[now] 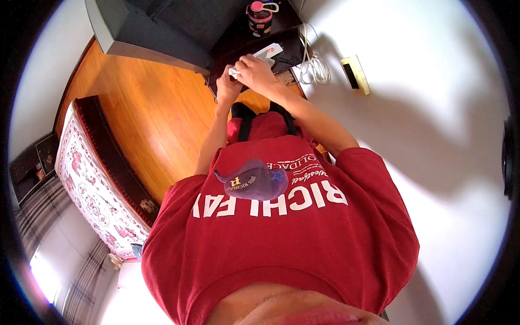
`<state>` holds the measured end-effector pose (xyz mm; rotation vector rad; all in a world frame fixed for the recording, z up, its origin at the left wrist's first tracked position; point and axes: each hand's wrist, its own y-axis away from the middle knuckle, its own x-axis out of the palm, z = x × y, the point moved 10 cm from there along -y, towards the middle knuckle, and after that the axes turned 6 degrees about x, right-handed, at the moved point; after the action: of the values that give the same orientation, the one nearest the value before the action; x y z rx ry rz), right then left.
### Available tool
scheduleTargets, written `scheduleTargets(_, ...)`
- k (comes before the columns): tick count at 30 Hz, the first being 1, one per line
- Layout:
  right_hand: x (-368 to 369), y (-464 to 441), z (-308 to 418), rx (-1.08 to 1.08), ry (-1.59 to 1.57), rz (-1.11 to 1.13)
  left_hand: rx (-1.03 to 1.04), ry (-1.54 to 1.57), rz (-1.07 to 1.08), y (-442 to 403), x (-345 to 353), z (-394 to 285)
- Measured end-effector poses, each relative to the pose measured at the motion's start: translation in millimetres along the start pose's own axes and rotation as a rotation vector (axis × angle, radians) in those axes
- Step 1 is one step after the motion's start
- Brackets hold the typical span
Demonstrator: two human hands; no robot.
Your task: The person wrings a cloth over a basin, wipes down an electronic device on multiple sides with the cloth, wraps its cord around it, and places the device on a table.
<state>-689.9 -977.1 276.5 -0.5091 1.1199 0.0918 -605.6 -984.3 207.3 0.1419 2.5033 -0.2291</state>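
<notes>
My left hand (228, 85) and my right hand (257, 74) are close together in front of a dark stand (223, 54). Between them is a small crumpled white piece (233, 72), a cloth or tissue; I cannot tell which. The fingers of my left hand are closed around its lower side. My right hand, bent with its back up, pinches at it from the other side. More white shows just beyond my right hand, partly hidden. A white printed card or paper (269, 51) lies on the stand behind my right hand.
A black and pink cup (260, 19) with a looped handle stands on the stand. A large grey television-like casing (157, 38) is at upper left. A coiled white cable (316, 69) hangs by the wall, near a wall panel (355, 75). A patterned covered bed (97, 184) is left.
</notes>
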Motion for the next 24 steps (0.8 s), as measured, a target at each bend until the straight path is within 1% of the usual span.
scheduleTargets(1, -5, 1, -8, 0.034, -0.004, -0.009, 0.000, 0.000, -0.001, 0, -1, -2)
scheduleTargets(2, -13, 2, -15, 0.019, 0.036, -0.068, 0.012, 0.048, -0.005, 0, -2, -5)
scheduleTargets(3, -19, 2, -24, 0.047, 0.040, -0.027, 0.023, 0.095, -0.007, 1, -3, -8)
scheduleTargets(5, -33, 4, -59, 0.217, 0.037, -0.055, -0.008, 0.085, 0.021, 0, -2, -9)
scheduleTargets(8, -42, 6, -88, 0.188, 0.049, -0.084, 0.038, 0.113, -0.022, 0, -6, -16)
scheduleTargets(10, -38, 4, -78, 0.196, 0.068, -0.114, -0.048, 0.086, 0.013, -1, -1, -8)
scheduleTargets(11, -35, 4, -70, 0.204, 0.087, -0.144, -0.051, 0.086, 0.010, -1, -1, -7)
scheduleTargets(12, -31, 4, -55, 0.205, 0.028, -0.139, -0.029, 0.072, -0.008, -2, -2, -7)
scheduleTargets(14, -11, 3, -16, 0.081, 0.027, -0.133, -0.008, 0.056, -0.021, -1, 0, 2)
scheduleTargets(15, -5, 3, 5, 0.026, 0.028, -0.125, 0.038, 0.047, -0.017, -1, 4, 9)
scheduleTargets(16, -2, 2, 18, -0.014, 0.009, -0.144, 0.083, 0.038, -0.013, -1, 4, 8)
scheduleTargets(17, 0, 3, 29, -0.054, -0.010, -0.162, 0.083, 0.038, -0.014, -1, 4, 11)
scheduleTargets(18, -10, 3, 37, -0.026, 0.004, -0.164, 0.131, 0.088, 0.005, -1, 4, 4)
scheduleTargets(19, -7, 4, 34, -0.028, 0.003, -0.164, 0.179, 0.138, 0.022, -1, 3, -3)
scheduleTargets(21, -1, 6, 29, -0.060, -0.034, -0.126, 0.139, 0.132, 0.030, -1, 3, -2)
scheduleTargets(22, -3, 8, 25, -0.060, -0.034, -0.124, 0.097, 0.077, 0.025, -1, 4, 1)
scheduleTargets(23, 1, 10, 19, -0.072, 0.071, -0.062, 0.055, 0.021, 0.019, -2, 4, 4)
scheduleTargets(24, 2, 11, 14, -0.085, 0.176, -0.001, 0.050, 0.051, -0.007, -2, 0, 0)
